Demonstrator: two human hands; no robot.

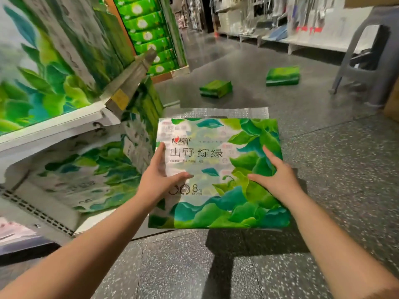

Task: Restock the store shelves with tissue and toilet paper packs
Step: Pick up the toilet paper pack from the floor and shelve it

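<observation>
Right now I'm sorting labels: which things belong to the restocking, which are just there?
Job: large tissue pack, left hand, right hand, shelf, two small green packs.
Lying about: grey stool, cardboard box.

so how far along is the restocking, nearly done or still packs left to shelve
Partly done. The shelves on the left already hold matching green leaf-print packs. In hand: the left hand and right hand hold a large tissue pack flat above the floor, not yet shelved. Left: two small green packs lie on the floor further down the aisle.
</observation>
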